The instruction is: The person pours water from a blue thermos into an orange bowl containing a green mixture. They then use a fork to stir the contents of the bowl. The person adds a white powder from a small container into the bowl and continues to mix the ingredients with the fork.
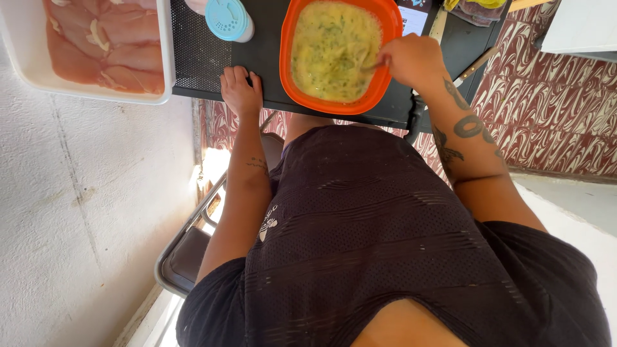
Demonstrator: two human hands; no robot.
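An orange bowl (388, 38) of yellow beaten egg with green herb flecks stands on a black table (270, 61). My right hand (414, 61) is at the bowl's right rim, closed on a metal utensil (371, 65) whose end dips into the mix. To the left of the bowl, my left hand (241, 90) rests on the table's near edge. Its fingers lie on the top and it holds nothing. My dark mesh shirt fills the lower part of the view.
A white tray (19, 64) of raw pink meat slices sits at the top left. A blue-lidded shaker (228, 19) lies beside it. A wooden-handled knife (474, 66) is at the table's right edge. A folding chair (186, 250) is under me.
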